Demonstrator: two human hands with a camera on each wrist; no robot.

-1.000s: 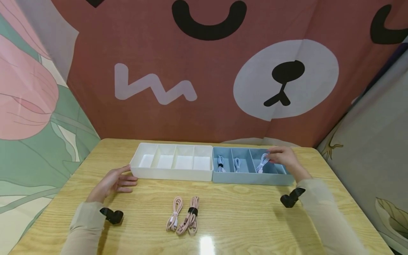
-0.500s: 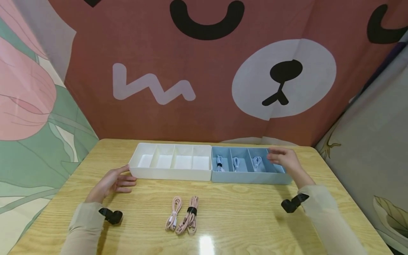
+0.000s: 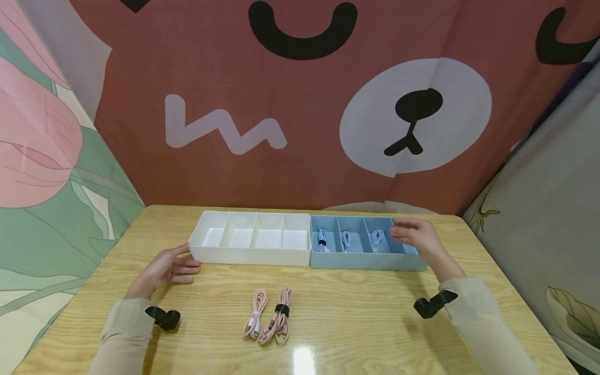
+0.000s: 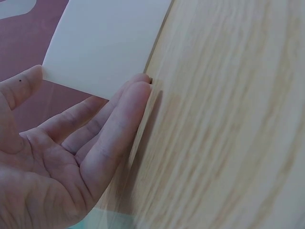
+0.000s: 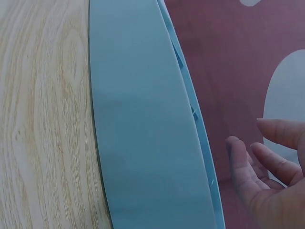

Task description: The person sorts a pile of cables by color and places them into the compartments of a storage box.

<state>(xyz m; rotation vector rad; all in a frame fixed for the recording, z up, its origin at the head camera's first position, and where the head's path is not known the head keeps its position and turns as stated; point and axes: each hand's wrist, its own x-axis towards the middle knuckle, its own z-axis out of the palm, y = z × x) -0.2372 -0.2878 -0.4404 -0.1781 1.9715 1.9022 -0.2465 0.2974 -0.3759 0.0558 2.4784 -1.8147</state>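
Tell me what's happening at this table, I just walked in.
A person is working at two boxes set end to end. The left hand touches the outer end of the white box. The right hand hovers, holding nothing, over the right end of the blue box. Three pale cables lie in that box, each in its own compartment. Two pink cables lie bundled on the table.

The left box (image 3: 250,256) stood end to end with the right box (image 3: 369,262) on the table's (image 3: 356,317) far part. Cables (image 3: 322,236) lay in the right box's three leftmost compartments; two bundles (image 3: 281,319) lay nearer, before the left box.
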